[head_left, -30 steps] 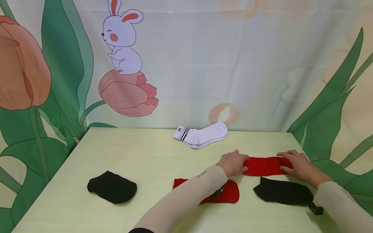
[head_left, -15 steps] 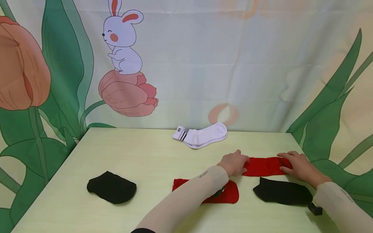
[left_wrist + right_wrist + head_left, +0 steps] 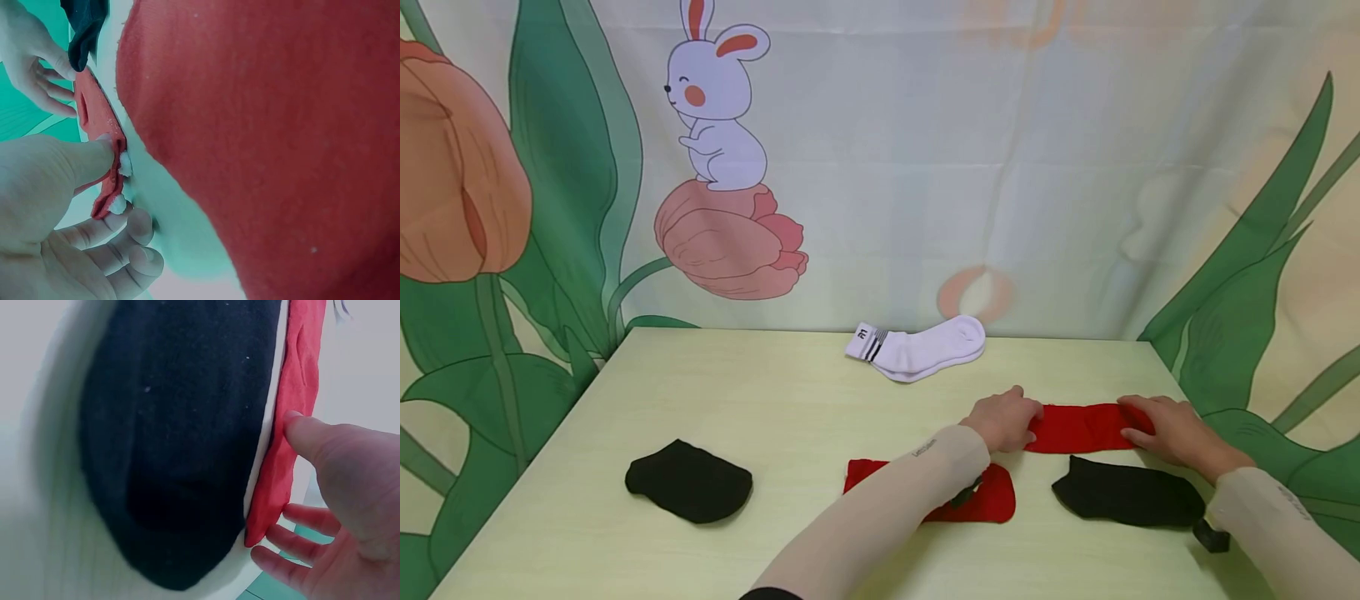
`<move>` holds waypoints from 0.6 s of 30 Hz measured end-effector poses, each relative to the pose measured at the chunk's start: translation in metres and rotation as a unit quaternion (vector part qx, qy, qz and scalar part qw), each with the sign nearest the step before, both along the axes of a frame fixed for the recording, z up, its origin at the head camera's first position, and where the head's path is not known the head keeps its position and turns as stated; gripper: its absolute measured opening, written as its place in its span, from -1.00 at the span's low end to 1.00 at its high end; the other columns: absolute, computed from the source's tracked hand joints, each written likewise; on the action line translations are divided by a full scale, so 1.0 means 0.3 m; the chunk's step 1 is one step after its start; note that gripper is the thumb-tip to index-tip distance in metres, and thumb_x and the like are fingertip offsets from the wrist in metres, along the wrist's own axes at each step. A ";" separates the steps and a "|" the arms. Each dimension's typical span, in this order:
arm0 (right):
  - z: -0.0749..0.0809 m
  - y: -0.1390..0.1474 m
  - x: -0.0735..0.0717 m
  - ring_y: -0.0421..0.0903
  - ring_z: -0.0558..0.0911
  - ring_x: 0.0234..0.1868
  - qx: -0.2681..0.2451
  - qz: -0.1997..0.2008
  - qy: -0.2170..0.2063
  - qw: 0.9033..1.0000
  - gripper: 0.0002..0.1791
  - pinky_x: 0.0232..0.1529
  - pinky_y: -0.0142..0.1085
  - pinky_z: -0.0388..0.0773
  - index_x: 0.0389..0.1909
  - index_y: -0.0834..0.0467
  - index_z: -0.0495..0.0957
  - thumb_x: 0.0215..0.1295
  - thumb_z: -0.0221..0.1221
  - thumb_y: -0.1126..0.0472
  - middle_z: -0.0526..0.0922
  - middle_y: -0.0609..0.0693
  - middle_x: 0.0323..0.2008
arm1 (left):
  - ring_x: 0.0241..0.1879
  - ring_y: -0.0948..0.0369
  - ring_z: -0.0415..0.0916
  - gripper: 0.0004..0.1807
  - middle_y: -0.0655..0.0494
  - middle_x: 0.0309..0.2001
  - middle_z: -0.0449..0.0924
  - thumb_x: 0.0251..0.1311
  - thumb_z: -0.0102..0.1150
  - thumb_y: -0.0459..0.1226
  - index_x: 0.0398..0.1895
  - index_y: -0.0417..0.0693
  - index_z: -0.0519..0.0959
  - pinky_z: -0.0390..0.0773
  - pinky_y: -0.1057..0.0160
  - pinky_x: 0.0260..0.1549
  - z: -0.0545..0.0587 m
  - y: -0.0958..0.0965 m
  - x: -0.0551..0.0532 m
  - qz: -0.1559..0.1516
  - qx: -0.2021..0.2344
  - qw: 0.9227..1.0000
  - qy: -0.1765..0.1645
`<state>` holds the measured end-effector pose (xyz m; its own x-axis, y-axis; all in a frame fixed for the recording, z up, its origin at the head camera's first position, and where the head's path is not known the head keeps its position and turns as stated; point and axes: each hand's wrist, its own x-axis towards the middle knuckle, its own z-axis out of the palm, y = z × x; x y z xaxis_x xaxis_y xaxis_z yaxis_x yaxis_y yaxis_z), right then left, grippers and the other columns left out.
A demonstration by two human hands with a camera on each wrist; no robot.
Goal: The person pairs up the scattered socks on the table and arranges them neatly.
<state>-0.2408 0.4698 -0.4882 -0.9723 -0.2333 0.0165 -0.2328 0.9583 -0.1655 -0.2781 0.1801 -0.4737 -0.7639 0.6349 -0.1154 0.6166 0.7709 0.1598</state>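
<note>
A red sock [image 3: 1078,428] lies flat at the right of the table, with a hand at each end. My left hand [image 3: 1000,421] pinches its left end; in the left wrist view the thumb [image 3: 94,159] presses on the red fabric and white tufts show at the edge. At the other end, my right hand [image 3: 1172,429] rests with spread fingers, its thumb [image 3: 306,434] on the sock and the other fingertips along its edge. Another red sock [image 3: 992,496] lies partly hidden beneath my left forearm. Just in front of the right hand is a black sock [image 3: 1127,493].
A second black sock [image 3: 688,482] lies on the left of the table [image 3: 760,400]. White socks [image 3: 925,346] with dark stripes lie at the back edge, before a printed curtain [image 3: 880,167]. A small black block [image 3: 1212,536] shows under the right wrist.
The fingers of my right hand have shifted slightly to the right at the end of the red sock. The left hand and the other socks stay in place.
</note>
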 end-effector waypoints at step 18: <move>0.007 0.001 -0.004 0.36 0.55 0.01 -0.003 0.003 -0.014 1.000 -0.41 0.00 0.33 0.41 0.20 0.39 0.51 0.28 0.38 0.13 0.62 0.40 0.01 | -0.12 0.33 0.42 -0.58 0.24 0.02 0.48 0.34 0.31 -0.03 0.25 0.32 0.59 0.57 0.31 -0.19 0.004 -0.001 0.007 0.005 0.001 1.000 -0.005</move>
<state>-0.2420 0.4702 -0.4860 -0.9708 -0.2396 -0.0088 -0.2343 0.9560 -0.1767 -0.2761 0.1798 -0.4726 -0.7692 0.6274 -0.1214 0.6072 0.7768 0.1667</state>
